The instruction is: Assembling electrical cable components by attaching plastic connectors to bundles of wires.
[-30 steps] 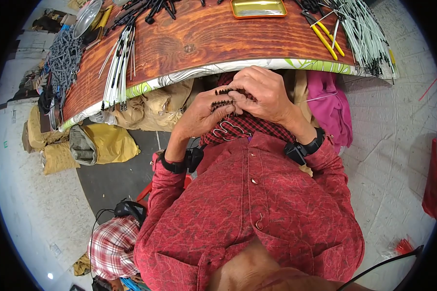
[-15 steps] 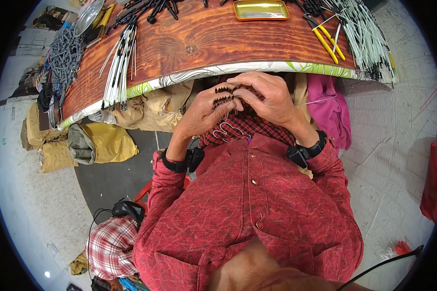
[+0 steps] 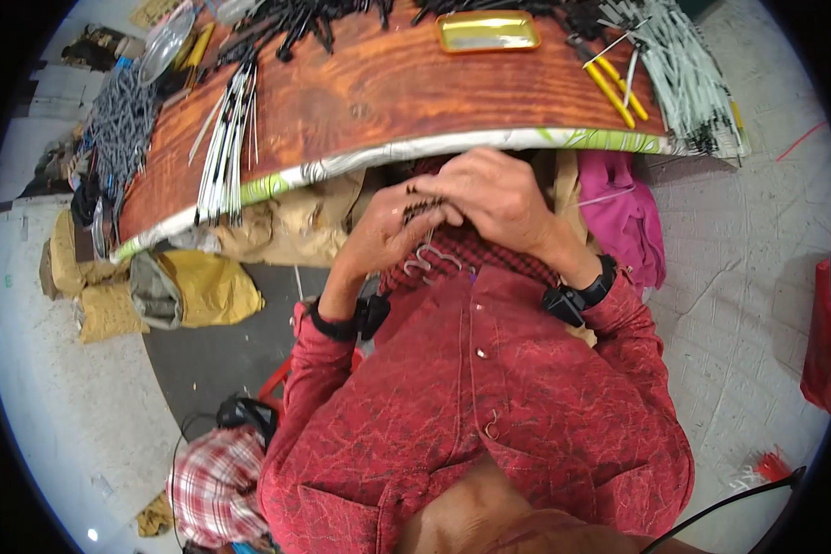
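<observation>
Compared with half a second ago, the right hand [image 3: 503, 203] lies further over the black toothed strips [image 3: 421, 210], so that the upper row is mostly hidden and the gap between the two hands has narrowed. The tabletop [image 3: 342, 102] and the orange-rimmed tray [image 3: 487, 46] also sit lower in view. The strips are in the left hand [image 3: 379, 229], in front of the table's near edge and above the person's lap. The left fingers are bent, thumb and fingers closed around the strips. The right fingers are curled and close together, reaching across the strips toward the left hand; blur and overlap leave it impossible to tell whether they pinch anything.
</observation>
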Demonstrator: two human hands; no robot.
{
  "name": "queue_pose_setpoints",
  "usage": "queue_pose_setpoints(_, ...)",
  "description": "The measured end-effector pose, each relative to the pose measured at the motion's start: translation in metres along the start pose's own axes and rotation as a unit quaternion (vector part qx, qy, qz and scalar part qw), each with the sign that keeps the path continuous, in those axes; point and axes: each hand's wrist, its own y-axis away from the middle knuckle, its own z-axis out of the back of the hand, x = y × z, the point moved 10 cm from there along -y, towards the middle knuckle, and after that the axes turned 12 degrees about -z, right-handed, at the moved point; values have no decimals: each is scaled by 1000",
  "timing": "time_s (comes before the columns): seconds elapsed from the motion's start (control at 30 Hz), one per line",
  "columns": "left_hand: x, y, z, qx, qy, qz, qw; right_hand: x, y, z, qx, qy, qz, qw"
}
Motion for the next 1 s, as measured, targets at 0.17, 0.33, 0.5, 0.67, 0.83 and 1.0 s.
queue_pose_setpoints(0.17, -4, -9, 6, -19, -6, -33, 999, -10, -7, -1, 20, 21, 6, 1000)
queue_pose_setpoints(0.33, 0, -7, 10, -14, 40, -21, 999, 9, -18, -7, 81, 39, 50, 995)
queue_pose_setpoints(0.5, 5, -1, 9, 7, 43, -33, 999, 4, -14, -24, 131, 39, 62, 989)
queue_pose_setpoints(0.67, 4, 5, 4, 7, 101, -3, 995, 1, -10, -32, 183, -1, 53, 982)
queue_pose_setpoints(0.83, 4, 1, 7, -9, 89, -16, 996, -9, -12, -35, 224, -38, 31, 973)
queue_pose_setpoints(1.0, 11, 0, 11, -2, 105, -1, 994, -25, -28, -26, 321, -93, -28, 942)
